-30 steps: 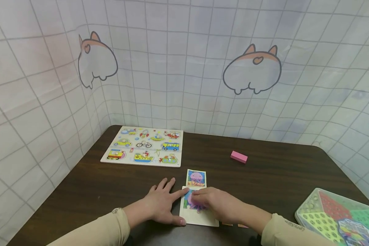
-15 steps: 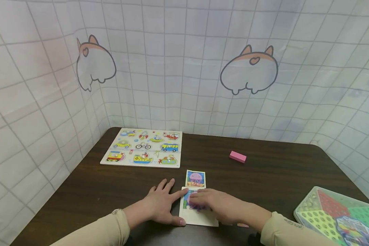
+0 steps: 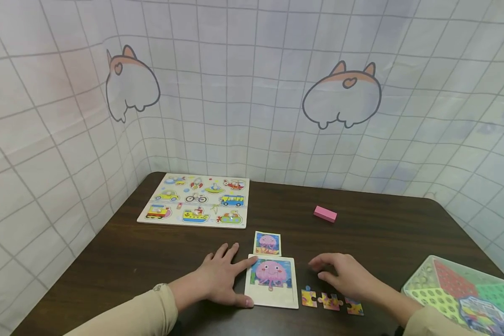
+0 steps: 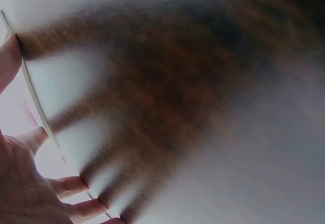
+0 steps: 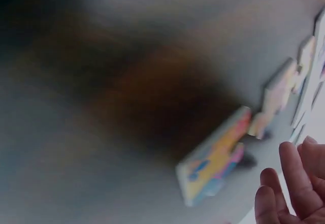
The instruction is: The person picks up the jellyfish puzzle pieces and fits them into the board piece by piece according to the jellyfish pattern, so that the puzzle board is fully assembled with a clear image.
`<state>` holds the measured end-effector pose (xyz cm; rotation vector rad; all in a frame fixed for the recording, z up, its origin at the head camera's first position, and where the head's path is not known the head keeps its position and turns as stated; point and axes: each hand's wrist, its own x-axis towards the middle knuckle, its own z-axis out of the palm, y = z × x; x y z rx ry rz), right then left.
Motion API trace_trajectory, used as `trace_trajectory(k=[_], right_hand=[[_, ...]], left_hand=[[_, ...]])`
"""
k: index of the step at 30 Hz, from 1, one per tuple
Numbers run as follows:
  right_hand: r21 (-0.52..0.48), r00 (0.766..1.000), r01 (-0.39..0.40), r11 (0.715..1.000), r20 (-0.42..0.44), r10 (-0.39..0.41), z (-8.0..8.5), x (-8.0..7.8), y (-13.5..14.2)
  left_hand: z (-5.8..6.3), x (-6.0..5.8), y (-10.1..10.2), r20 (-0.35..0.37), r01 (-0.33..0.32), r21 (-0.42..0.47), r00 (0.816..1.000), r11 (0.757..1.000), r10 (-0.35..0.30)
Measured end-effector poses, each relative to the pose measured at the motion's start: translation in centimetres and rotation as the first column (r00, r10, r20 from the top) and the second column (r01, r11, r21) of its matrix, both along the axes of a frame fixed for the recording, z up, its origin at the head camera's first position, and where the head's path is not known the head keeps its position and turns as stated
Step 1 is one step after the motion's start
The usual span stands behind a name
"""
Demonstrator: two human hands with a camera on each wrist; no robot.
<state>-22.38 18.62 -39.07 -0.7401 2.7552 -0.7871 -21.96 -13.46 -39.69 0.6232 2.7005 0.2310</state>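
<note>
A jigsaw board (image 3: 273, 296) lies flat in the head view, its upper part filled with a pink jellyfish picture and its lower strip bare. My left hand (image 3: 220, 277) is spread, with forefinger and thumb touching the board's left edge. To the right, my right hand (image 3: 346, 275) hovers with loosely bent fingers and holds nothing. Three loose puzzle pieces lie in a row beside the board: a left piece (image 3: 308, 297), a middle piece (image 3: 331, 302) and a right piece (image 3: 354, 307), the last close to the right hand. A small jellyfish card (image 3: 267, 243) adjoins the board's top edge.
A vehicle puzzle board (image 3: 195, 200) lies at the back left of the dark table (image 3: 185, 247). The pink block (image 3: 325, 214) is further back on the right. A clear game box (image 3: 462, 298) with coloured sections stands at the right edge.
My right hand has left the board and moved right, uncovering the jellyfish picture and the three loose pieces. The left hand stays at the board's edge.
</note>
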Motion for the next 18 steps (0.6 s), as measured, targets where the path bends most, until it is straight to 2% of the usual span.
trace_trajectory(k=[4,11,18], right_hand=[[0.015,0.999,0.026,1.0,0.024,-0.026,-0.5,0.3,0.7],[0.008,0.999,-0.045,0.999,0.017,0.044,-1.1,0.8,0.1],[0.035,0.999,-0.019,0.999,-0.043,0.021,-1.5,1.9,-0.9]], left_hand=[[0.1,0.1,0.0,-0.007,-0.002,-0.001,1.0,1.0,0.002],[0.1,0.2,-0.1,-0.007,-0.005,0.0,1.0,1.0,0.005],[0.0,0.2,-0.1,-0.027,0.004,0.005,1.0,1.0,-0.004]])
